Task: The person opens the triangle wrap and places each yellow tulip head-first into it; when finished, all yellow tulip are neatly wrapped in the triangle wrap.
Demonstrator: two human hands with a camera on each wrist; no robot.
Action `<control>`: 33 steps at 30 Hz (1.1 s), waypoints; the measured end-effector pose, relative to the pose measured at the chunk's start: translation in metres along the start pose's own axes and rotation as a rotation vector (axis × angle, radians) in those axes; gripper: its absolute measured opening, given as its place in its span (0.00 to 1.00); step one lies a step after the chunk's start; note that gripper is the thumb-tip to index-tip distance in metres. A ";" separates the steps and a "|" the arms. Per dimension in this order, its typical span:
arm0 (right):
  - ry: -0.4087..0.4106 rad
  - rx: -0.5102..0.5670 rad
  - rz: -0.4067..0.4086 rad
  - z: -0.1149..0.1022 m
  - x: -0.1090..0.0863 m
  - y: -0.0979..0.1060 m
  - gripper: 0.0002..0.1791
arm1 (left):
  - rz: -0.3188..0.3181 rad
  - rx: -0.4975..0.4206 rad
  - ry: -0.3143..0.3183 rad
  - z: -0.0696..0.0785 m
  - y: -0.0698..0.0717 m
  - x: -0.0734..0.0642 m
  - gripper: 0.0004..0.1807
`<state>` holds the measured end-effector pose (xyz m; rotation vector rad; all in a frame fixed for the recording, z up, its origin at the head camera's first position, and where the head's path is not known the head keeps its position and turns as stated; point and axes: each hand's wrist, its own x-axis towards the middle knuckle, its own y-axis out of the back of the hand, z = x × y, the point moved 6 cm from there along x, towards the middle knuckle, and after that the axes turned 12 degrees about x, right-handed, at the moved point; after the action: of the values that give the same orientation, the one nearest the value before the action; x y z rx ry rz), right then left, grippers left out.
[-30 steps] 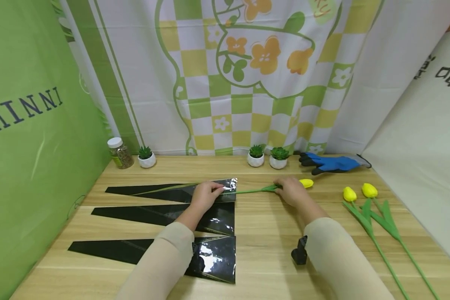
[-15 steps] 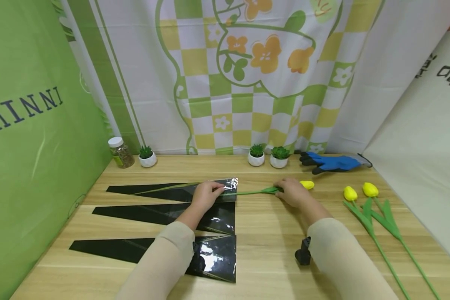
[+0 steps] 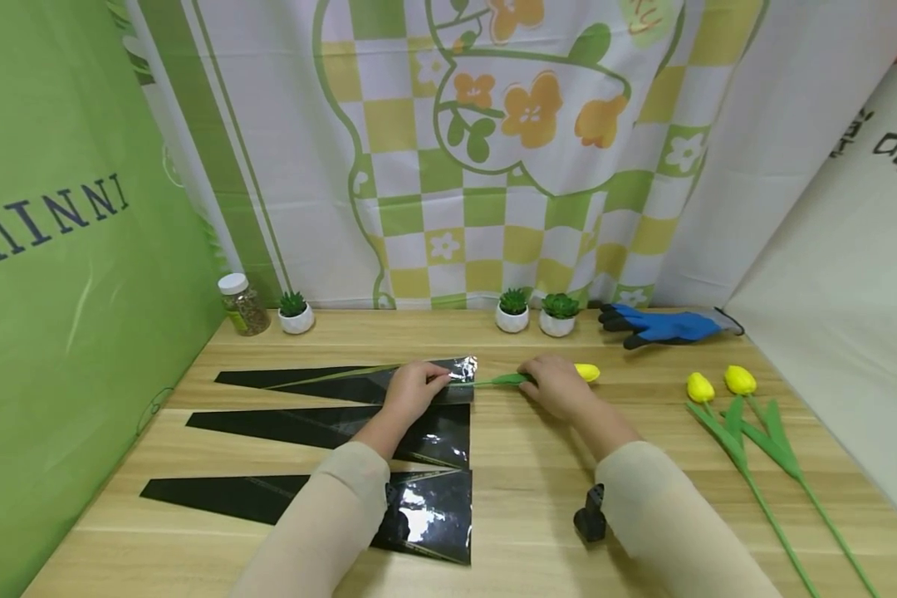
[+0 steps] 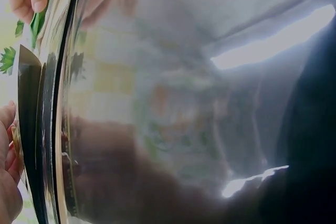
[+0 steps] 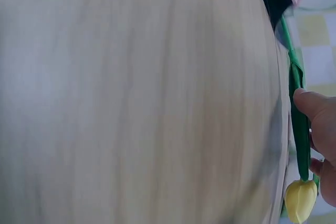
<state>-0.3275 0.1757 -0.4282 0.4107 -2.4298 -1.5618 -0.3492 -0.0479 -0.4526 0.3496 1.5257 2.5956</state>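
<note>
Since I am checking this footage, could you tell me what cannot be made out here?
- Head view: the right hand covers the tulip where stem meets bloom.
- Head view: the jar label is too small to read.
- Left wrist view: the sleeve is a blurred glare, filling the frame.

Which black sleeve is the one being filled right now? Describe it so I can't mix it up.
On the wooden table, three black cone sleeves lie stacked front to back. It is the farthest one, nearest the curtain. Only this sleeve has a green stem inside and the left hand pinching its wide end.
</note>
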 end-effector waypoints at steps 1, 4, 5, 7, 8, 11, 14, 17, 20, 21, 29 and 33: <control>0.000 0.008 0.000 -0.004 0.001 -0.002 0.16 | 0.002 0.007 -0.004 0.000 0.000 0.000 0.12; 0.003 0.020 0.003 -0.015 0.006 -0.007 0.16 | 0.006 0.014 -0.008 0.001 0.001 0.000 0.12; 0.005 0.029 0.004 -0.018 0.007 -0.009 0.16 | 0.009 0.019 -0.012 0.001 0.001 0.000 0.12; 0.012 0.054 0.013 -0.025 0.011 -0.013 0.16 | 0.014 0.032 -0.020 0.003 0.002 -0.001 0.12; 0.015 0.062 0.017 -0.027 0.013 -0.016 0.16 | 0.012 0.033 -0.019 0.003 0.002 -0.001 0.12; 0.021 0.096 0.034 -0.032 0.017 -0.023 0.16 | 0.017 0.045 -0.026 0.004 0.002 0.000 0.11; 0.012 0.122 0.045 -0.033 0.022 -0.028 0.15 | 0.021 0.043 -0.029 0.004 0.002 0.000 0.11; 0.009 0.144 0.053 -0.036 0.023 -0.032 0.15 | 0.019 0.039 -0.028 0.004 0.001 0.001 0.11; 0.017 0.143 0.065 -0.038 0.022 -0.032 0.15 | 0.010 0.040 -0.021 0.003 0.001 0.001 0.12; 0.015 0.147 0.065 -0.039 0.021 -0.032 0.16 | 0.009 0.038 -0.019 0.003 0.000 0.001 0.12; -0.060 0.230 0.047 -0.027 0.014 -0.022 0.27 | 0.012 0.036 -0.021 0.003 0.002 -0.002 0.12; -0.101 0.348 0.067 -0.012 0.006 -0.008 0.28 | 0.029 0.035 -0.039 0.003 0.003 -0.002 0.11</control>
<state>-0.3286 0.1601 -0.4305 0.3095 -2.7699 -1.1579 -0.3461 -0.0476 -0.4492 0.4263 1.5659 2.5709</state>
